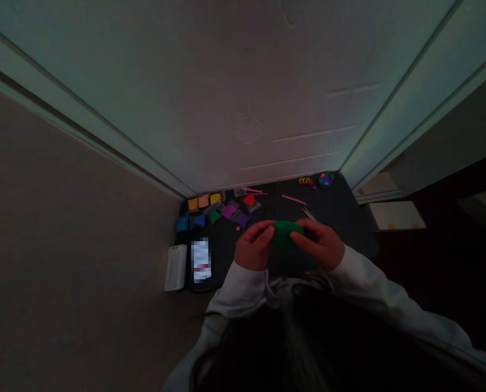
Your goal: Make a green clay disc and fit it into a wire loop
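Note:
A flat, rounded piece of green modelling clay [285,234] is held up over the dark table [341,209]. My left hand [254,245] pinches its left edge between thumb and fingers. On the other side, my right hand [322,245] grips the right edge, its thumb pressed on the front face. Just beyond the right hand lies a pair of scissors [307,213], partly hidden by the fingers. A pink stick-like tool [293,200] rests farther back.
Packets of coloured clay, including a yellow packet [215,199] and a purple packet [229,211], cover the table's left side. A small blue clay piece [326,181] with colourful bits sits at the back right. A white box [175,268] stands by the left edge. A wall closes off the back.

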Demonstrator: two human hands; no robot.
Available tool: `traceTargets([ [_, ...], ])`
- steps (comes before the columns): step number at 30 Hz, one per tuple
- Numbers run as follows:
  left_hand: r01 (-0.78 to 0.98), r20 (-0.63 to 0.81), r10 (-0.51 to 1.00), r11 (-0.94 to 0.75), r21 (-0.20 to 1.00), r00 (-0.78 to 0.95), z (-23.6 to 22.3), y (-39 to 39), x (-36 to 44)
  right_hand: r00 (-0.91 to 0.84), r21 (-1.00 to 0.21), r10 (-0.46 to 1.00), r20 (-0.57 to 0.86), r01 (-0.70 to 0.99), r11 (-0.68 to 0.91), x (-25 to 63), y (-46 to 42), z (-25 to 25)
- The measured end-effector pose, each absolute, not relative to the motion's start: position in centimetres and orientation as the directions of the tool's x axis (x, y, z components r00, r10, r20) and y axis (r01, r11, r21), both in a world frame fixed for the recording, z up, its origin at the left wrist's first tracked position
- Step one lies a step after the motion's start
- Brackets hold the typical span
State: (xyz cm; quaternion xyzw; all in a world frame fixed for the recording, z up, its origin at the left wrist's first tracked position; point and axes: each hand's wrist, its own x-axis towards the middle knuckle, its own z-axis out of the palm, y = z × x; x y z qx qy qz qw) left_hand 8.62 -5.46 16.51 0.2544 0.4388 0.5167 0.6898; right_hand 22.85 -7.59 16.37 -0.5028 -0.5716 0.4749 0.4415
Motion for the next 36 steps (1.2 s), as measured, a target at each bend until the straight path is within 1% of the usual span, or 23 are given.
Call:
traceTargets([
  [2,-0.485,-0.367,0.926,0.360,0.797,0.083,16.4,-5.5,8.6,-0.112,-0.986,0.994,0.002,0.164,0.020,22.9,-7.5,16.3],
  [4,-0.435,-0.369,0.928,0.353,0.828,0.051,16.4,-5.6,8.6,-0.113,-0.985,0.993,-0.018,0.172,0.002,23.0,-7.5,16.4],
  [7,-0.316,-0.334,0.942,0.312,0.896,-0.017,16.4,-5.7,8.5,-0.112,-0.974,0.993,-0.024,0.226,0.002,23.1,-7.4,16.5],
  [10,-0.227,-0.292,0.956,0.276,0.934,-0.038,16.5,-5.8,8.5,-0.134,-0.954,0.991,-0.016,0.298,0.025,23.2,-7.4,16.7],
  [15,-0.168,-0.260,0.964,0.249,0.954,-0.048,16.6,-5.8,8.5,-0.165,-0.918,0.986,0.011,0.390,0.075,23.2,-7.5,17.4],
  [19,-0.129,-0.248,0.968,0.241,0.962,-0.043,16.3,-5.7,8.3,-0.176,-0.907,0.984,0.020,0.410,0.092,23.2,-7.5,17.4],
  [21,-0.154,-0.260,0.966,0.255,0.954,-0.009,16.2,-5.5,8.2,-0.175,-0.911,0.984,0.014,0.404,0.085,23.2,-7.5,17.2],
  [23,-0.250,-0.280,0.958,0.287,0.925,0.063,16.1,-5.4,8.0,-0.177,-0.914,0.984,0.008,0.397,0.078,23.2,-7.5,17.0],
  [26,-0.406,-0.305,0.938,0.346,0.846,0.165,15.8,-5.2,7.8,-0.182,-0.920,0.983,0.005,0.385,0.076,23.3,-7.4,16.9],
  [28,-0.416,-0.325,0.928,0.373,0.829,0.184,15.6,-5.1,7.6,-0.190,-0.922,0.982,0.003,0.380,0.076,23.3,-7.4,16.9],
  [30,-0.348,-0.330,0.934,0.358,0.866,0.141,15.5,-5.1,7.5,-0.196,-0.919,0.981,0.001,0.385,0.078,23.3,-7.4,16.9],
  [33,-0.126,-0.286,0.958,0.286,0.950,0.015,15.9,-5.3,7.6,-0.217,-0.907,0.976,-0.012,0.413,0.081,23.3,-7.4,17.0],
  [35,0.005,-0.236,0.971,0.237,0.972,-0.041,16.1,-5.4,7.7,-0.229,-0.895,0.973,-0.017,0.437,0.087,23.3,-7.4,17.0],
  [36,0.043,-0.220,0.974,0.222,0.974,-0.057,16.2,-5.5,7.7,-0.230,-0.889,0.973,-0.018,0.448,0.089,23.3,-7.4,17.0],
])
